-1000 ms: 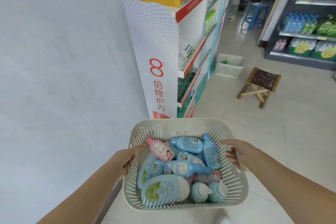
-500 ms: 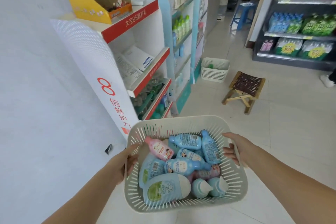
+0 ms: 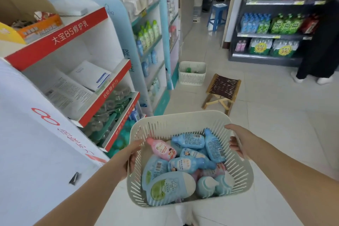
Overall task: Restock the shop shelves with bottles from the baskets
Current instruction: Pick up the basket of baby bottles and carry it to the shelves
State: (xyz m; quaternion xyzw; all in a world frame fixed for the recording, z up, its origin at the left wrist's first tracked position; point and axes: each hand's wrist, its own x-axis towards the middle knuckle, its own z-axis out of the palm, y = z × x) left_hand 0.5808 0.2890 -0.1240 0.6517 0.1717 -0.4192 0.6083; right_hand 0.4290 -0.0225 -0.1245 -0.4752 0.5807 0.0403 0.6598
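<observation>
Two opposite rims of the basket [image 3: 183, 116] are gripped by the curled left hand [image 3: 128, 156] and right hand [image 3: 238, 141], with the bottles [image 3: 189, 164] inside, and the teal shelves [image 3: 120, 29], seen only edge-on a second ago, are now faced, so shelving is judged next.

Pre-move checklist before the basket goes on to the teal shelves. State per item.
1. Left hand grips the carried basket at its left rim: ok.
2. Right hand grips the right rim: ok.
3. Bottles lie below the rim: ok.
4. Aisle floor ahead free: not ok, a stool and a floor basket stand there.
5. Free slot on the teal shelves: cannot tell.
</observation>
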